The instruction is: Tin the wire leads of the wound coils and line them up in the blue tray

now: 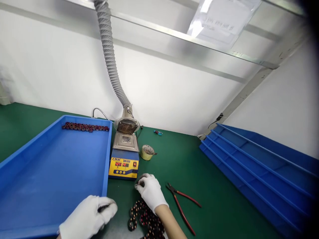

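Note:
My left hand point(89, 215), in a white glove, is closed with its fingers curled together beside the right wall of the blue tray point(72, 166). Whatever it may hold is hidden. My right hand point(150, 191), also gloved, has dark-smudged fingertips pinched together in front of the yellow and blue solder pot point(124, 164); I cannot make out anything between them. Under and beside its wrist lies a pile of small dark rings point(149, 222) with copper-coloured and reddish spots. To the right of that hand, red-handled pliers point(179, 197) rest on the table with their handles spread.
A row of similar dark rings point(86, 126) lies at the tray's far end. A grey hose point(112, 63) drops to a metal hood point(126, 125) behind the pot. Nearby stand a small yellowish cup point(147, 153) and a blue tool point(158, 132). Stacked blue trays point(259, 169) lean at right.

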Demonstrator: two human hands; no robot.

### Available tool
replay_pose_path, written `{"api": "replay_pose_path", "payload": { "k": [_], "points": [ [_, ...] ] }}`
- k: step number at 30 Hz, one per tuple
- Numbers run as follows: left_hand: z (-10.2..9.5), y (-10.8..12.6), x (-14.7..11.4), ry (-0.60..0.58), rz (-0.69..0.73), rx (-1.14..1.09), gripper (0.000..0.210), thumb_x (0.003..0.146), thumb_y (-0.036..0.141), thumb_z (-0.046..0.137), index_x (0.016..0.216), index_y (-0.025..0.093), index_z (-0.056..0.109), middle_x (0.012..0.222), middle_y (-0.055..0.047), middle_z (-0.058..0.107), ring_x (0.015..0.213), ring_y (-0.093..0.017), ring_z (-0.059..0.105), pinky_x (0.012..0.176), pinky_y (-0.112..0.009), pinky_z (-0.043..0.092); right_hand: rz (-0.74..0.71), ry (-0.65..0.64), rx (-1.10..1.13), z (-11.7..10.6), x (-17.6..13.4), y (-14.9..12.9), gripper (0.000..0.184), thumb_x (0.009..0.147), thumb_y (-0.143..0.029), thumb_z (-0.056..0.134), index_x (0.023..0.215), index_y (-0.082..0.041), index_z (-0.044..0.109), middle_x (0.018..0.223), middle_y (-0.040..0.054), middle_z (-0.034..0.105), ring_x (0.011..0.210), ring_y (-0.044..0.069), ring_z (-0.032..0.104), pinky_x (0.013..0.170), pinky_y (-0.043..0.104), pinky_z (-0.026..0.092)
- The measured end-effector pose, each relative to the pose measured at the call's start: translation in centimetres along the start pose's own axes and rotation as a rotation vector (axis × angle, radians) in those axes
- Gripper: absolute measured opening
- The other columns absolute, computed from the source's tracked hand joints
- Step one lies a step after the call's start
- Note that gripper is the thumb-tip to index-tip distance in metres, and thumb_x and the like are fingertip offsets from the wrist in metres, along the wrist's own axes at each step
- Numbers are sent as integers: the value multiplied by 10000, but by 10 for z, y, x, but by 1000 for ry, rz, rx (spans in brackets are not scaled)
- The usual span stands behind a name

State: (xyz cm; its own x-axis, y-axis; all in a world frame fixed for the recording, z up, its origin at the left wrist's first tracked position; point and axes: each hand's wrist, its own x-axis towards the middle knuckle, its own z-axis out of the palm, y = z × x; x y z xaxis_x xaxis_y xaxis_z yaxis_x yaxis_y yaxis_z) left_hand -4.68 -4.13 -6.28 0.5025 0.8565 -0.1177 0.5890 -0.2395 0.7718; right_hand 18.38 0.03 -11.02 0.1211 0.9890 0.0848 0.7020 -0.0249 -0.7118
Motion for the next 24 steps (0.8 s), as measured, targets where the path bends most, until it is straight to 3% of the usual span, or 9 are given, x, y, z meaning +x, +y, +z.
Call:
{"api": "replay_pose_path", "payload": {
  "k": [2, 5, 7, 8, 10, 12, 15, 19, 24],
  "points": [
    [4, -1, 1, 54, -55, -34, 257, 793, 350, 443, 759, 194, 645, 495, 78, 383, 461, -85, 336, 451, -190, 294, -12, -1, 155, -13, 3, -18, 141, 673, -301, 598, 628, -171, 630, 681, 79, 639, 707, 244, 596, 671, 381, 465],
    [5, 9, 5, 233, -7, -98, 359, 697, 278, 528, 1036, 187, 603, 629, 35, 591, 462, -94, 450, 440, -192, 380, -69, -29, 578, -35, -2, -57, 321, 725, -437, 560, 924, -187, 589, 770, 51, 628, 699, 180, 605, 632, 306, 487],
    [2, 26, 11, 469, 206, 3, 525, 646, 241, 575, 1166, 205, 516, 876, -34, 671, 607, -149, 583, 503, -222, 467, -89, -204, 1152, -44, -10, -83, 507, 631, -409, 684, 1078, -231, 525, 902, 53, 619, 759, 176, 610, 647, 298, 494],
    [-1, 37, 14, 615, 340, 111, 590, 632, 233, 603, 1207, 219, 472, 999, -65, 659, 745, -193, 620, 588, -256, 506, -87, -296, 1339, -47, -14, -94, 543, 612, -373, 713, 1102, -246, 517, 922, 54, 620, 769, 177, 614, 657, 302, 498],
    [-7, 59, 21, 903, 579, 345, 631, 643, 228, 635, 1234, 200, 416, 1143, -125, 597, 964, -257, 594, 763, -341, 510, -90, -398, 1554, -46, -19, -108, 484, 611, -336, 726, 1060, -252, 563, 903, 58, 635, 773, 187, 619, 670, 318, 506],
    [-13, 75, 28, 1109, 682, 520, 492, 691, 188, 616, 1161, 186, 470, 1113, -131, 604, 968, -242, 597, 795, -352, 497, -110, -403, 1621, -43, -20, -113, 363, 600, -351, 737, 930, -241, 633, 835, 59, 652, 752, 198, 623, 674, 331, 512],
    [-19, 85, 35, 1147, 731, 651, 293, 733, 183, 585, 1024, 202, 553, 962, -78, 656, 871, -199, 621, 736, -319, 500, -132, -371, 1594, -42, -15, -112, 274, 595, -388, 740, 808, -231, 669, 805, 60, 659, 751, 206, 622, 690, 336, 513],
    [-22, 85, 39, 1131, 734, 656, 256, 707, 180, 613, 953, 212, 545, 901, -59, 678, 879, -204, 617, 747, -341, 489, -220, -245, 1369, -52, -9, -105, 221, 705, -414, 647, 863, -262, 668, 865, 51, 651, 796, 196, 607, 748, 328, 492],
    [-24, 82, 43, 1010, 714, 691, 317, 672, 151, 562, 979, 220, 525, 929, -45, 690, 925, -208, 616, 736, -346, 513, -315, -153, 1145, -59, -6, -99, 205, 573, -153, 737, 753, -242, 696, 864, 50, 629, 770, 193, 597, 690, 290, 484]
  ]
}}
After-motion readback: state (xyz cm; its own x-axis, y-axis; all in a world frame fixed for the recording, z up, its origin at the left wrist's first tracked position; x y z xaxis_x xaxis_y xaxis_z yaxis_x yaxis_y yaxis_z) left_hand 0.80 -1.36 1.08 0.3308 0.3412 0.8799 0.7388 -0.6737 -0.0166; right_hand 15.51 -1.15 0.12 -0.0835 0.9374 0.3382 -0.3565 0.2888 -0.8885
